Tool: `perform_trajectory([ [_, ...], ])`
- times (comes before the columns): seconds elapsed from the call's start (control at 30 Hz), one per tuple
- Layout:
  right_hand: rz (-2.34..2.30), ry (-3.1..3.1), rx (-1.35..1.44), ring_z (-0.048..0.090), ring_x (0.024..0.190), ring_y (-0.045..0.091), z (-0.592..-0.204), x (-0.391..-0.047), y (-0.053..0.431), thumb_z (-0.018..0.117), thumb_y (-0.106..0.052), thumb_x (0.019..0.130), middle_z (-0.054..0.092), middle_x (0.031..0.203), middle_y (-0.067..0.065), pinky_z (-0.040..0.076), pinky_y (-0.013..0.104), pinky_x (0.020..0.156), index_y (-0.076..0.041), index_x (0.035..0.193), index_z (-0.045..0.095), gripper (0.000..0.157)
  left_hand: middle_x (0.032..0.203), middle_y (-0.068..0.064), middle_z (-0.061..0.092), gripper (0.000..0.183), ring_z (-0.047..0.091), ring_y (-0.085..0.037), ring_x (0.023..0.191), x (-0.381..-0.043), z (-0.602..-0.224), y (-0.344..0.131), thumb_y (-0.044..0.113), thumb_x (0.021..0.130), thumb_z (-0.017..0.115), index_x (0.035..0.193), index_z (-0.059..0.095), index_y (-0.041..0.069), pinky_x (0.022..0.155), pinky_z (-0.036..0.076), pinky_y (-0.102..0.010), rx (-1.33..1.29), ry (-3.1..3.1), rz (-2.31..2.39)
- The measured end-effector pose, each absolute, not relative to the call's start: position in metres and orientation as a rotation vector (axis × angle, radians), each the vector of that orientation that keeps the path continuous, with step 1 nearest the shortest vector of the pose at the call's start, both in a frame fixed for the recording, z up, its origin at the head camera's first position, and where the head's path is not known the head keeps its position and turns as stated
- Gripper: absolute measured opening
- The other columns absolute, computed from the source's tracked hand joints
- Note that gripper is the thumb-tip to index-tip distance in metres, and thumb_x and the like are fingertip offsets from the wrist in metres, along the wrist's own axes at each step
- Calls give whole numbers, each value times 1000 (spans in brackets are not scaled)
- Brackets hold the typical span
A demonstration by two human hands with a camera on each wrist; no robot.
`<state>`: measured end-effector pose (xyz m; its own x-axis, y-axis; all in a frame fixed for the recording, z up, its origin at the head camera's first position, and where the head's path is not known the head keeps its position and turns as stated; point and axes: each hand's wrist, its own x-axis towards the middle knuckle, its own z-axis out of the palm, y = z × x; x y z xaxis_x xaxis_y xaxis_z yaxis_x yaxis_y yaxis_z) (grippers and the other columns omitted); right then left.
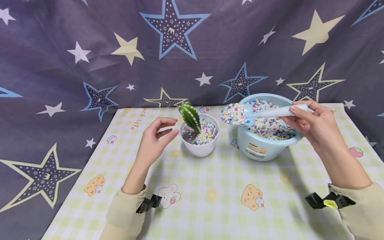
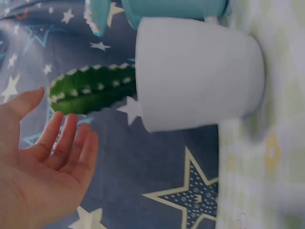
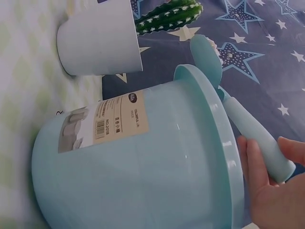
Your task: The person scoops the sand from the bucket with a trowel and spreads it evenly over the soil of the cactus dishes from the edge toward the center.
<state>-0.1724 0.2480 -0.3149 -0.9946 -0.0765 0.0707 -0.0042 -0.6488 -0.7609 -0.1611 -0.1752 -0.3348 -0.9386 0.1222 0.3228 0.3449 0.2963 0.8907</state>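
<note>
Lt-blue scoop [image 1: 264,113] is held up over the bucket's opening, its head reaching past the rim on the pot side, approx. level. Head's heaped w/ multicol. pebbles [image 1: 234,114], mostly white, some pink, yellow, blue. R hand [image 1: 319,123] grips the handle nr its end, thumb on one side, fingers on the other.

Beneath: lt-blue bucket [image 1: 277,148], lots of the same pebbles inside, paper label [image 3: 107,121] on its wall (barcode & "NO.2018" readable in R wrist view). Can't tell if scoop touches the rim.

Next to bucket, on the L hand's side & well apart from it: white pot [image 1: 200,149], upright, w/ green cactus [image 1: 190,117] standing in it, leaning twd L hand in head view. Pebbles cover much of the pot's top; a brownish patch shows nr the cactus base.

L hand [image 1: 157,136] is just beside pot & cactus, thumb & fingers wide apart, loosely bent; small gap to the pot in head view.

All on a worktop w/ green-white checked cloth [image 1: 210,216], printed w/ bears, a bunny, etc. Beige sleeves [image 1: 124,213], black straps w/ small devices [image 1: 148,203] at both wrists. Bkgd: dark star-print curtain [image 1: 105,30].
</note>
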Motion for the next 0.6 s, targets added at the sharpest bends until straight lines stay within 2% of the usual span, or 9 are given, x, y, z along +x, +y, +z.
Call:
perform_trajectory([
  [0.07,-2796,1310,-147,76,82,26,-314,-175,245,51,15,95,72,87,17,63,36,77,6,98,68,20,134,-13,61,38,58,-25,126,-167,-340,-177,5,90,71,125,59,-2,109,50,-35,-437,-2389,-1707],
  [0.23,-2747,1325,-79,76,83,26,-310,-180,239,54,15,94,72,91,17,64,36,76,3,97,68,19,151,-7,49,62,44,-23,142,-178,-355,-178,12,86,78,142,50,8,120,39,-40,-448,-2504,-1679],
  [0.4,-2685,1346,-14,76,84,26,-307,-187,234,56,13,93,72,94,16,64,34,77,2,96,69,17,162,-4,33,84,30,-24,151,-188,-368,-172,17,83,82,153,37,13,125,30,-42,-454,-2626,-1653],
  [0.6,-2609,1416,-28,76,81,26,-305,-191,225,58,11,93,71,93,13,64,33,78,0,93,67,15,167,-8,19,106,20,-24,155,-194,-378,-164,22,79,86,160,18,12,127,24,-42,-451,-2759,-1615],
])
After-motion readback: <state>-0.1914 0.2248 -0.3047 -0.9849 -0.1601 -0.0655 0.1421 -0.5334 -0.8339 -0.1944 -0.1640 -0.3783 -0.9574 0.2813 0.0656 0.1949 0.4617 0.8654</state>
